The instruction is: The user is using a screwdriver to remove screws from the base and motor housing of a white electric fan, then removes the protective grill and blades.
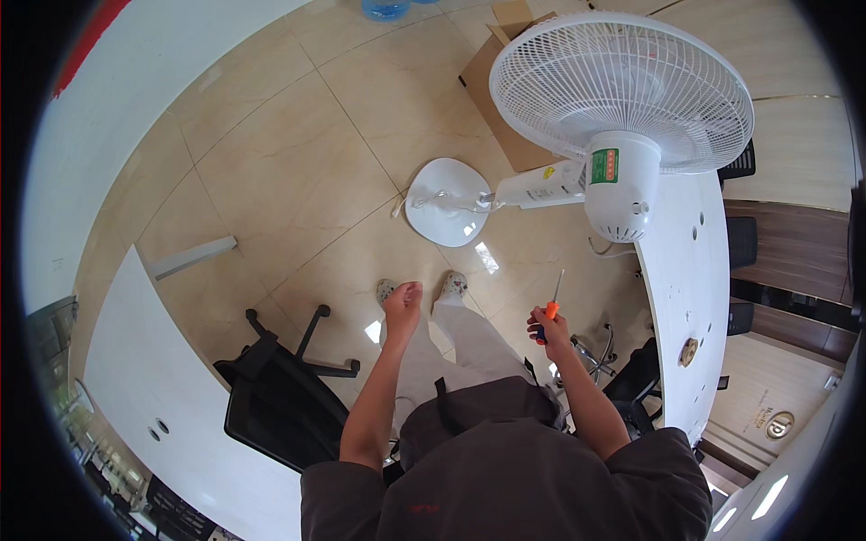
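Standing on glossy tiles between white desks, with screwdriver gripped in right hand and left hand curled closed.

Premises appear to be an office. Two long white desks, a left desk and a right desk, have round openings in their tops. A black chair on a castered base stands beside the left desk; more dark chairs line the right desk's far side. Flooring is glossy beige tile.
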Demonstrator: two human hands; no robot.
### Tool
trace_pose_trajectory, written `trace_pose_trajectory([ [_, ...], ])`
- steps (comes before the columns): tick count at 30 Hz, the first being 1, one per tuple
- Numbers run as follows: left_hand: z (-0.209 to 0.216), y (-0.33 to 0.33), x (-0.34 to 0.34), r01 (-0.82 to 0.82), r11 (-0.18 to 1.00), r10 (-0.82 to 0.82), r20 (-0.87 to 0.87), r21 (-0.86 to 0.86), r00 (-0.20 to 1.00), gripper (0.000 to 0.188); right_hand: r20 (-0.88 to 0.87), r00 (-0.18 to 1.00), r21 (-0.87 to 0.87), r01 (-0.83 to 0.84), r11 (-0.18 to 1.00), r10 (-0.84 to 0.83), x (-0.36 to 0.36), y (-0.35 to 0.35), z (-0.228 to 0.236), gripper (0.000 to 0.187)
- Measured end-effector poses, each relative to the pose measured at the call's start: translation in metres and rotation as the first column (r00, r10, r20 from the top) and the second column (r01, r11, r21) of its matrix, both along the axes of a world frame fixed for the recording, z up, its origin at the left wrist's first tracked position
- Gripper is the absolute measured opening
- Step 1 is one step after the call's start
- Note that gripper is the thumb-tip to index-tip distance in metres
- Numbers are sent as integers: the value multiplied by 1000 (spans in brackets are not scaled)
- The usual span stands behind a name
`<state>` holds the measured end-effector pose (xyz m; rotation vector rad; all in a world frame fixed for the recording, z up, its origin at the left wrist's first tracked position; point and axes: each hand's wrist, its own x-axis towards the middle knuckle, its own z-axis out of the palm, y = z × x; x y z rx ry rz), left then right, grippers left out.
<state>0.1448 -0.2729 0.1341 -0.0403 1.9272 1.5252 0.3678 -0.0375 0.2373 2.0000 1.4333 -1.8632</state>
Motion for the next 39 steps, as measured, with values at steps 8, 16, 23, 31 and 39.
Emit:
trace_pose_trajectory([
  [8, -29, 124, 9, 100, 989, -80, -167, 113, 983, 33, -263, 960, 100, 131, 986, -101, -20, 71, -30, 23],
  [16, -121, 256, -15, 129, 982, 9, -709, 140, 705, 49, -714, 699, 363, 314, 877, 45, -116, 129, -135, 22],
  [23, -150, 275, -48, 306, 946, 50, -980, 108, 193, 21, -859, 503, 355, 453, 818, 95, -134, 145, -232, 20],
  [31, -156, 280, -67, 364, 931, -2, -999, 14, 44, 21, -877, 392, 439, 415, 797, 279, -172, 169, -228, 29],
  [39, -155, 278, -68, 390, 920, -61, -996, -30, 67, 25, -894, 210, 445, 298, 845, 397, -201, 181, -235, 44],
])
